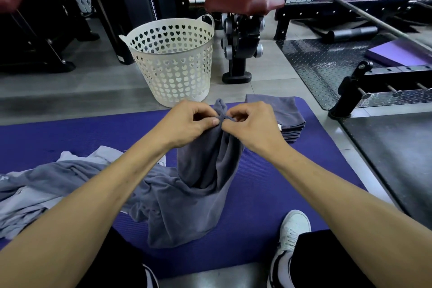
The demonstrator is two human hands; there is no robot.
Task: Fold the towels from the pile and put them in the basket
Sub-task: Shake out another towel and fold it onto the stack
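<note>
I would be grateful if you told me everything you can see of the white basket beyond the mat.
The white basket is a round tub of what looks like plastic, narrowing toward its base, its wall pierced all over with heart-shaped holes. Two loop handles rise from the rim, one at the near left and one at the far right. It stands upright on the grey floor, just beyond the purple mat. Neither hand touches it, and no towel shows inside.

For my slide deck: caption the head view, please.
Both hands, left hand and right hand, pinch a grey towel over the purple mat, near the basket.
</note>
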